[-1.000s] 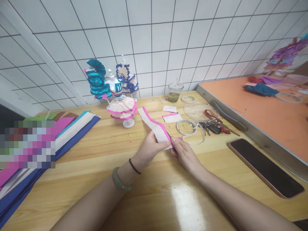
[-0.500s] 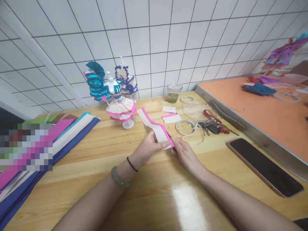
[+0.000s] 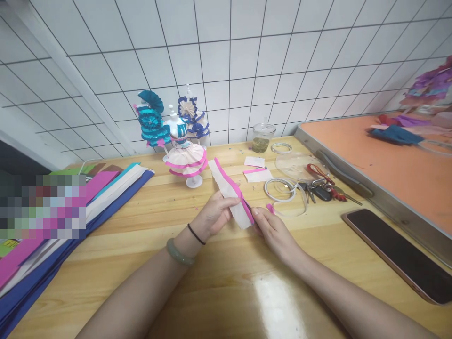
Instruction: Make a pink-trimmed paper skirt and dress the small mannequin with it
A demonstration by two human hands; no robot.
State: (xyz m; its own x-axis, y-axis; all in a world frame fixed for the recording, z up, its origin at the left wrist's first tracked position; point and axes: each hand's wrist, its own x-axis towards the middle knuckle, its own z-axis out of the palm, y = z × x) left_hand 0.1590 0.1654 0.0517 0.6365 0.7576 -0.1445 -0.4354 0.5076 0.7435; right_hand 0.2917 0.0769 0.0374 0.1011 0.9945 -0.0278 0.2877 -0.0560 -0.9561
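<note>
A white crepe paper strip [image 3: 223, 182] with a bright pink border runs slantwise between my hands. My left hand [image 3: 214, 215] pinches its middle between thumb and fingers. In my right hand [image 3: 274, 231] is a dark, slim tool, seemingly scissors [image 3: 248, 205]; only a dark blade shows along the pink border, and the handles are hidden by the fingers. A small pink scrap [image 3: 270, 208] shows just beyond the right fingers. Two short white paper pieces, one plain [image 3: 254, 161] and one pink-edged [image 3: 259, 175], lie farther back.
Dress forms in paper dresses [image 3: 186, 157] stand at the back. Right of the hands are a tape roll [image 3: 279, 189], keys [image 3: 322, 192], a phone [image 3: 399, 254] and an orange board [image 3: 374, 165]. A lidded cup [image 3: 263, 139] stands near the wall. Folded coloured paper [image 3: 116, 202] lies left.
The camera view has shifted slightly. My left hand's grip sits farther up the strip from its near end, and that end now hangs freer beside my right hand.
</note>
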